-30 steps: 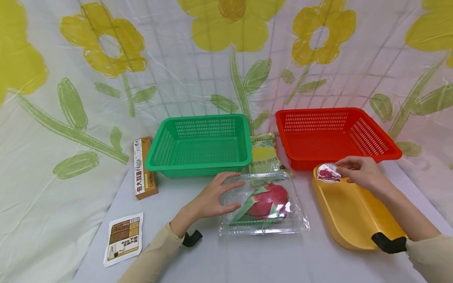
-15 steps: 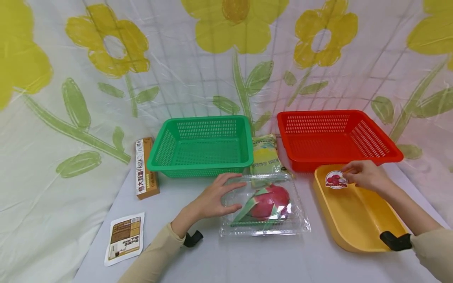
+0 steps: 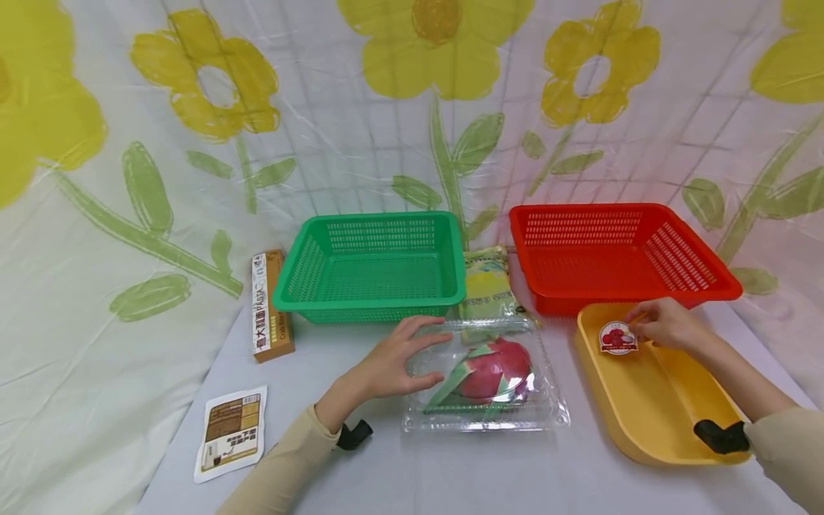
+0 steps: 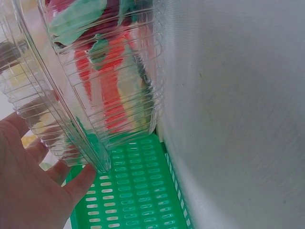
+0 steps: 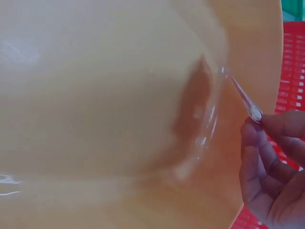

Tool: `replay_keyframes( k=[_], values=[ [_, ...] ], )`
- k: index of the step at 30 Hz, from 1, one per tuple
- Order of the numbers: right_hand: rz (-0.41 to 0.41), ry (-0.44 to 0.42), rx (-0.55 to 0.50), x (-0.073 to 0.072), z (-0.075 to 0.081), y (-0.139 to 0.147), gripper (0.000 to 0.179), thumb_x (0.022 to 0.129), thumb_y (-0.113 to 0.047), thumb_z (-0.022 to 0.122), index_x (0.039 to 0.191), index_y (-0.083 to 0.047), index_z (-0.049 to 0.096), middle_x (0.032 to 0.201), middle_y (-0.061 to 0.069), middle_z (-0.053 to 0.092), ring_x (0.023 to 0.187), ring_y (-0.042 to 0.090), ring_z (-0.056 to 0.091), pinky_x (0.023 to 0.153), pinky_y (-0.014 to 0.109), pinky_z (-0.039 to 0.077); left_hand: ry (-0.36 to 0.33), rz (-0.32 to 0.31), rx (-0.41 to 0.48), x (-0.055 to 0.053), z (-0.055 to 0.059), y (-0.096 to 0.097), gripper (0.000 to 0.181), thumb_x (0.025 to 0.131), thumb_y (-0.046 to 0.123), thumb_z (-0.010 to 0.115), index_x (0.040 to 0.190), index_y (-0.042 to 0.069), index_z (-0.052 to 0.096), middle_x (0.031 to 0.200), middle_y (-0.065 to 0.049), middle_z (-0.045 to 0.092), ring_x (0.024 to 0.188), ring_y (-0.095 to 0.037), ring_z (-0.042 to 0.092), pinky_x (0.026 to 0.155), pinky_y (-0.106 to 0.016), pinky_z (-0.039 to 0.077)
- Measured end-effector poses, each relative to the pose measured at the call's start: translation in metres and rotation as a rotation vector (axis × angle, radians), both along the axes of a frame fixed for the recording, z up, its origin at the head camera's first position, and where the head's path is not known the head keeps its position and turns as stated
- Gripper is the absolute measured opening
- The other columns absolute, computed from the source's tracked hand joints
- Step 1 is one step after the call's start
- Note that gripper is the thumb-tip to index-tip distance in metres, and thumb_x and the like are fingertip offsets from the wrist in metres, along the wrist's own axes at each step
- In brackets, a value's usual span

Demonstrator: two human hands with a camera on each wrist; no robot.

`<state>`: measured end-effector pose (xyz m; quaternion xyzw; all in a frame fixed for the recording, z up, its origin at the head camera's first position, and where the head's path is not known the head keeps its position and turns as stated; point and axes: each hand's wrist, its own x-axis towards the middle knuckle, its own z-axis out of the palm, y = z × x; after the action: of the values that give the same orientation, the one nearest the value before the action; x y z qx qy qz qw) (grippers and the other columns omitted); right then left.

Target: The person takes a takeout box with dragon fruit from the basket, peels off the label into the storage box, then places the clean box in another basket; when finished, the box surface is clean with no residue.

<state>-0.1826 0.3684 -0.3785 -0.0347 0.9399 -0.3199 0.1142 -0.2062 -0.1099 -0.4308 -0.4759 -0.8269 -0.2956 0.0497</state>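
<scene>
A clear plastic clamshell box (image 3: 418,422) with a pink-and-green dragon fruit (image 3: 496,375) inside lies mid-table. My left hand (image 3: 389,365) rests at its left side, fingers spread over the lid. In the left wrist view, those fingertips touch the box's ridged edge (image 4: 90,148). Over the far end of the yellow tray (image 3: 663,408), my right hand (image 3: 669,325) pinches a round fruit label (image 3: 618,338) with a red banner between thumb and fingers. The right wrist view shows the label (image 5: 248,102) nearly edge-on, close to the tray's inner wall.
A green basket (image 3: 380,315) and a red basket (image 3: 618,299) stand along the back. Between them lies a yellow packet (image 3: 486,282). At the left are a pasta box (image 3: 272,307) and a flat white-edged pouch (image 3: 230,433).
My right hand has brought the label from the tray's far rim down into the tray and slightly right, turning it more upright. The left hand stays at the box.
</scene>
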Motion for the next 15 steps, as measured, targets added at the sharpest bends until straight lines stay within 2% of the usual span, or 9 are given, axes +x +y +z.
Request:
replay_keyframes(
  k=[7, 15],
  values=[
    [0.001, -0.008, -0.002, 0.001, -0.009, 0.004, 0.023, 0.090, -0.001, 0.063, 0.103, 0.018, 0.062, 0.069, 0.008, 0.065, 0.064, 0.022, 0.057, 0.054, 0.031, 0.052, 0.014, -0.001, -0.004, -0.001, -0.002, 0.001, 0.061, 0.085, 0.039, 0.071, 0.140, 0.017, 0.056, 0.150, -0.008, 0.040, 0.140, -0.024, 0.032, 0.105, -0.050, 0.041],
    [0.000, 0.008, 0.004, -0.001, -0.011, 0.005, 0.025, 0.091, -0.002, 0.063, 0.104, 0.019, 0.062, 0.072, 0.008, 0.066, 0.064, 0.022, 0.057, 0.052, 0.033, 0.052, -0.014, 0.004, -0.008, 0.000, -0.002, 0.000, 0.060, 0.086, 0.039, 0.071, 0.140, 0.016, 0.057, 0.151, -0.007, 0.040, 0.141, -0.022, 0.031, 0.107, -0.050, 0.039]
  ],
)
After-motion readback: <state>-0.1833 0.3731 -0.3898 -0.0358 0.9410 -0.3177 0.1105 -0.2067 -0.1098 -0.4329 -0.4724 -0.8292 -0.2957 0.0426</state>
